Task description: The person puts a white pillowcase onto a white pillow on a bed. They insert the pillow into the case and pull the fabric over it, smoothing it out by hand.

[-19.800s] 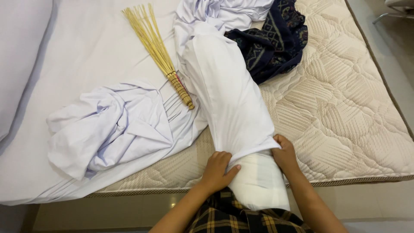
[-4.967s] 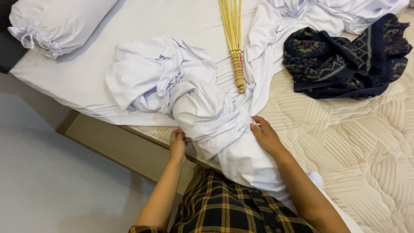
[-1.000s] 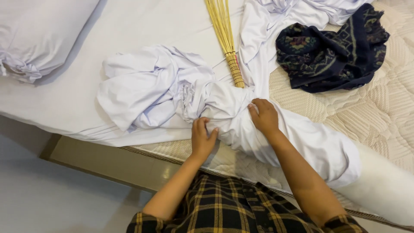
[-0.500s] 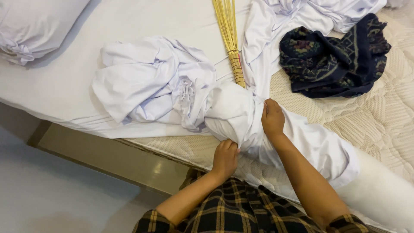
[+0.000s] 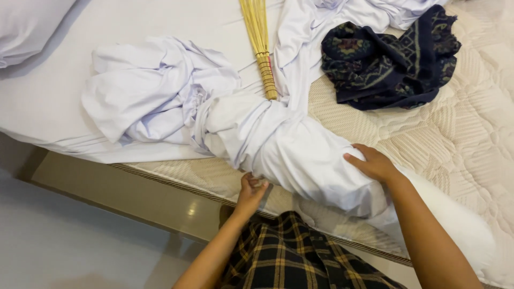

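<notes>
We saw the left hand (image 5: 251,188) pinching the lower edge of the white cover (image 5: 300,152) bunched over a bolster, while the right hand (image 5: 373,163) lay flat on top. A straw broom (image 5: 259,45) and dark patterned cloth (image 5: 388,59) lay on the mattress (image 5: 455,139).

The scene is bright and evenly lit by soft, diffuse light with no harsh glare. The white sheet (image 5: 160,96) stays readable, its folds marked by gentle grey-blue shading rather than burnt-out patches. A small bright reflection sits on the glossy bed frame (image 5: 134,195) below the mattress (image 5: 460,134), and the pale floor (image 5: 64,241) carries a dull sheen. Shadows are faint and short, darkest under the sheet's edge and beneath the left hand (image 5: 251,190). Focus is sharp across the middle; the quilted pattern and the dark cloth (image 5: 385,59) show clear detail. The corners look slightly stretched by the wide lens.
</notes>
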